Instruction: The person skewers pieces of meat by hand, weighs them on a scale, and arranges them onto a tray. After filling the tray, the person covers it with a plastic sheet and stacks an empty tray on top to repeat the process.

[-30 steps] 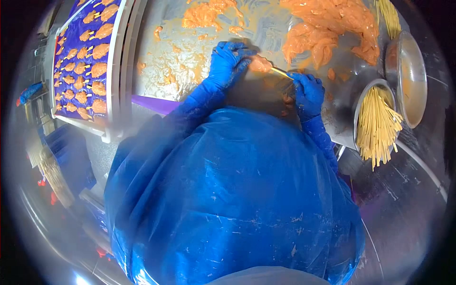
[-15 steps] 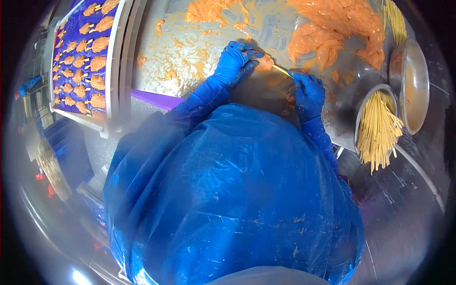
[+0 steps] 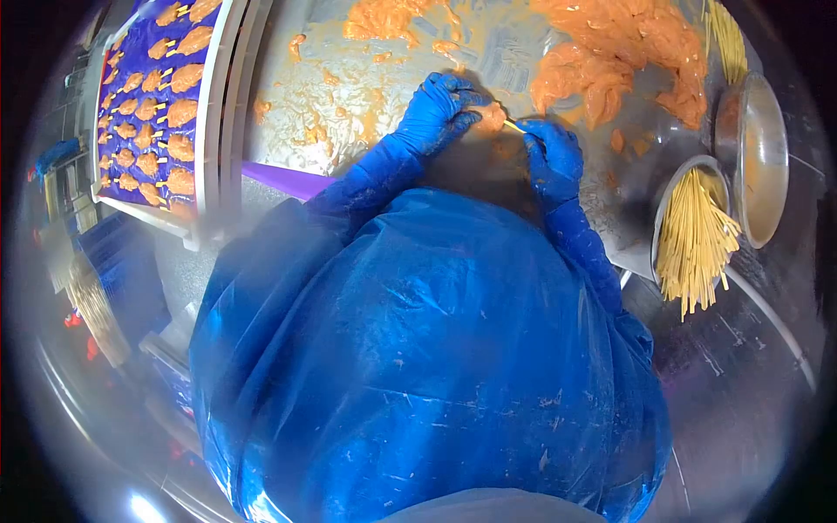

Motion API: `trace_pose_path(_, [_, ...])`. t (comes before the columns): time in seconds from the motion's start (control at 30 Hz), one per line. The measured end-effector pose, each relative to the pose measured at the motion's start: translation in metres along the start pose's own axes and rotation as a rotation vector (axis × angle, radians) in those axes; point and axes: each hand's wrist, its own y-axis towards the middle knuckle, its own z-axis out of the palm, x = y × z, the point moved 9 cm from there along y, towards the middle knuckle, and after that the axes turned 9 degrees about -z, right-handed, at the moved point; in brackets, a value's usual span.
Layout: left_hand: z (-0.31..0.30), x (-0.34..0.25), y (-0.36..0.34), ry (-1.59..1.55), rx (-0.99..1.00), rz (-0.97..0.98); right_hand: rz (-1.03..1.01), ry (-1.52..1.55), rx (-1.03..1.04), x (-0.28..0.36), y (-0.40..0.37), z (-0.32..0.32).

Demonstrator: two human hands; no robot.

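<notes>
My left hand (image 3: 438,113), in a blue glove, is closed on a piece of orange marinated meat (image 3: 491,118) just above the metal table. From the right, my right hand (image 3: 552,150), also gloved in blue, pinches a thin wooden skewer (image 3: 513,125). The skewer's far end is inside the meat, and only a short length shows between the meat and my right fingertips. How deep it sits is hidden.
A large heap of marinated meat (image 3: 602,65) lies at the back right of the metal table (image 3: 488,174). To the right, a metal bowl (image 3: 660,228) holds many skewers (image 3: 697,240) beside another bowl (image 3: 761,161). A tray (image 3: 209,105) of skewered meat stands at left.
My right hand has moved left, closer to the meat, and less of the skewer shows. My left hand stays nearly in place with the meat.
</notes>
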Motion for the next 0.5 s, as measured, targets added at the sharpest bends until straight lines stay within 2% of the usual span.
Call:
trace_pose_path(0.07, [-0.007, 0.001, 0.000, -0.041, -0.030, 0.015, 0.026, 0.053, -0.012, -0.005, -0.004, 0.002])
trace_pose_path(0.1, [-0.012, 0.009, -0.003, -0.063, -0.048, -0.041, 0.061, 0.106, -0.026, -0.011, -0.007, 0.003])
trace_pose_path(0.23, [-0.013, 0.023, -0.012, -0.069, -0.083, -0.174, 0.016, 0.008, -0.052, -0.006, -0.009, 0.001])
trace_pose_path(0.5, [-0.009, 0.022, -0.011, -0.077, -0.094, -0.152, 0.058, 0.102, -0.075, -0.009, -0.007, 0.007])
